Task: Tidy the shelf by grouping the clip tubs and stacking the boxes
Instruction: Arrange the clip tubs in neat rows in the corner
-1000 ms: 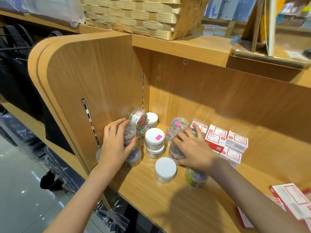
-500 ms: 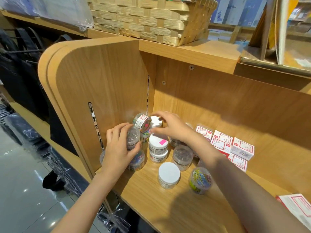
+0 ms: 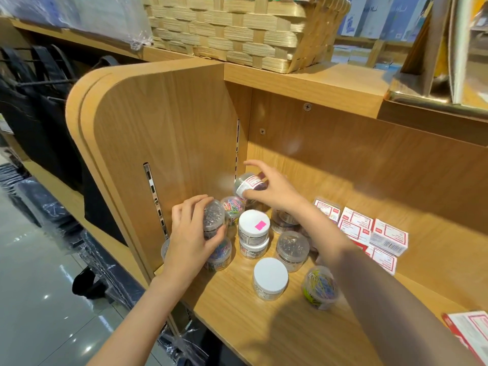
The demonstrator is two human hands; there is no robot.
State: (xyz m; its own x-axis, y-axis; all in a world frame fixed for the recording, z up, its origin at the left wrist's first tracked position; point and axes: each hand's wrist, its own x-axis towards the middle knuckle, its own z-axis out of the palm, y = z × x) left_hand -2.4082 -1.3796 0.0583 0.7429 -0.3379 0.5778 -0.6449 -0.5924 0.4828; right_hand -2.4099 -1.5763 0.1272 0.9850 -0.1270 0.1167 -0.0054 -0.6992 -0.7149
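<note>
Our left hand [image 3: 190,235] grips a clear clip tub [image 3: 212,219] near the shelf's [image 3: 264,328] left wall; our right hand [image 3: 274,190] pinches a tilted labelled tub [image 3: 247,184] farther back.

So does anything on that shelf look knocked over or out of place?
Yes. The right hand grips a labelled tub tipped on its side in the air. A tub of coloured clips near the shelf's front edge also leans, apart from the group. The left hand holds a clear tub upright. Nothing has spilled.
</note>
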